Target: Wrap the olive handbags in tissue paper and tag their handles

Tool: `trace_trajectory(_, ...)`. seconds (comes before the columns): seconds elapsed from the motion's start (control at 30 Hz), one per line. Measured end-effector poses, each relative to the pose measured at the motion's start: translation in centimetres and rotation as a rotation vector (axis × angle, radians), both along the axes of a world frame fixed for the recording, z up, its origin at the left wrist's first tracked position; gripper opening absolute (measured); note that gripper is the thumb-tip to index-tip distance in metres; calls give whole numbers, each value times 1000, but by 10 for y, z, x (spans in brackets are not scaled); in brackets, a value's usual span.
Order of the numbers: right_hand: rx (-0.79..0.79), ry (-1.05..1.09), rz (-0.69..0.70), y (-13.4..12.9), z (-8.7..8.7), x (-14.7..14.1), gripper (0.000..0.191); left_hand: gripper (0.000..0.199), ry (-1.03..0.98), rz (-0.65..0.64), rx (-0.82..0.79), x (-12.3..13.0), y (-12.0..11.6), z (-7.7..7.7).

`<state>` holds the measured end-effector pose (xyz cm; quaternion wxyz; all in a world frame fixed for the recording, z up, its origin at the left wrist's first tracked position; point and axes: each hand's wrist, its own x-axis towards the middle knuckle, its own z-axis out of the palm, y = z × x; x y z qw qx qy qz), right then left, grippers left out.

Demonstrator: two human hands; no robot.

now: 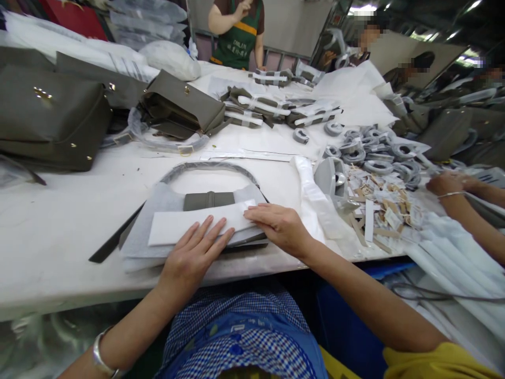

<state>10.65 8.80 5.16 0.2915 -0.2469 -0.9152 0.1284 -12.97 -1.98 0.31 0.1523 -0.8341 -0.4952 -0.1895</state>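
A grey-brown handbag [209,200] lies flat before me, mostly covered by thin white wrapping paper [142,223]. Its wrapped handle [209,166] arches away from me, and a dark strap [114,239] sticks out at the left. Across the bag rests a white foam strip [168,226]. My left hand [197,247] lies on the strip's near edge with its fingers stretched out. At the strip's right end, my right hand [278,223] has its fingers pressed together on the foam; its thumb side is partly hidden.
More handbags [181,100] stand at the back left. Right of my work lie a tape dispenser [331,176], a white foam sheet [310,195], a heap of tags [382,205] and coiled straps [371,147]. A co-worker's hands [447,184] are at the right; another person [239,31] stands opposite.
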Motion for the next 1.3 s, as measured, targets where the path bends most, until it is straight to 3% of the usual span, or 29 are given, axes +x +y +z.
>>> trace_trajectory(0.1,80,-43,45,-7,-6,0,29,52,-1,5,-8,1,-1,0)
trace_trajectory(0.33,98,-78,134,-13,-21,12,34,52,2,16,-66,2,-1,1)
trace_trajectory(0.5,154,-55,142,-11,-36,16,32,50,117,-12,-125,10,-3,16)
trace_trajectory(0.67,171,-37,128,-14,-40,16,32,45,165,-93,-159,25,11,30)
trace_trajectory(0.87,197,1,116,-18,-44,15,29,63,57,-70,-104,29,14,12)
trace_trajectory(0.97,219,39,124,-22,-40,17,27,61,9,-55,-49,31,8,1)
trace_trajectory(1.1,113,72,136,-17,-15,14,16,57,-5,-54,-32,32,5,-6)
trace_trajectory(1.2,78,2,40,4,5,-3,20,55,-2,-52,-25,32,6,-7)
trace_trajectory(1.3,138,-199,-11,32,5,-27,26,52,-14,-50,10,33,7,-7)
